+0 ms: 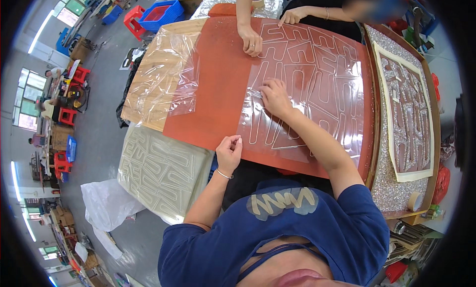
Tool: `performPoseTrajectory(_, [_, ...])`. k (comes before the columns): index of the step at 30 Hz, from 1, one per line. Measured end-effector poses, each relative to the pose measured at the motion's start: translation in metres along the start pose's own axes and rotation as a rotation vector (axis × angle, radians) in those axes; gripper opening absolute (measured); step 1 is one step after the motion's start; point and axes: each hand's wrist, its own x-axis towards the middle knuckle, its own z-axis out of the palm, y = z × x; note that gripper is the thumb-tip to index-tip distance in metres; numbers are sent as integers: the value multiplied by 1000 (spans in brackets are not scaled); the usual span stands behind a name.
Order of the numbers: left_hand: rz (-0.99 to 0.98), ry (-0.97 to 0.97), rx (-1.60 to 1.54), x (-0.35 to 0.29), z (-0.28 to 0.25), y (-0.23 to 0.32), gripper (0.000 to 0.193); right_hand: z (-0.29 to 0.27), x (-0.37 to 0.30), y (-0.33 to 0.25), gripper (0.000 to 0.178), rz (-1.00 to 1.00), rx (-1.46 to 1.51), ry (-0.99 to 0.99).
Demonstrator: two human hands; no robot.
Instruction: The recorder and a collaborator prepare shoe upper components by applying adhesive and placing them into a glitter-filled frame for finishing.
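Note:
A clear plastic sheet (302,81) with raised outlines of looped and angular shapes lies on a reddish-brown mat (218,73). My right hand (276,97) rests on this sheet near its left part, fingers bent and somewhat apart, gripping nothing that shows. At the mat's near edge, by the sheet's near left corner, is my left hand (229,154). Its fingers are curled closed with the thumb against them; whether the sheet's corner is between them is hidden. Across the table, a co-worker's hand (251,41) presses at the sheet's left edge, and their other hand (293,16) touches its far edge.
Crumpled clear film (181,63) covers part of a wooden board (148,83) at left. Below it lies a stack of pale patterned sheets (158,168). To the right, a glittery panel (389,188) carries a framed cut-out template (411,118) and a tape roll (415,201).

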Motion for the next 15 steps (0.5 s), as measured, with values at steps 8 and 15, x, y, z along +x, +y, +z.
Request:
performPoseTrajectory(8, [-4,33,-44,1,1,-3,9,-45,-74,-121,31,-233,445,-265])
performPoseTrajectory(15, [-94,-6,-112,-1,-3,-14,10,-47,-61,-86,34,11,207,-200])
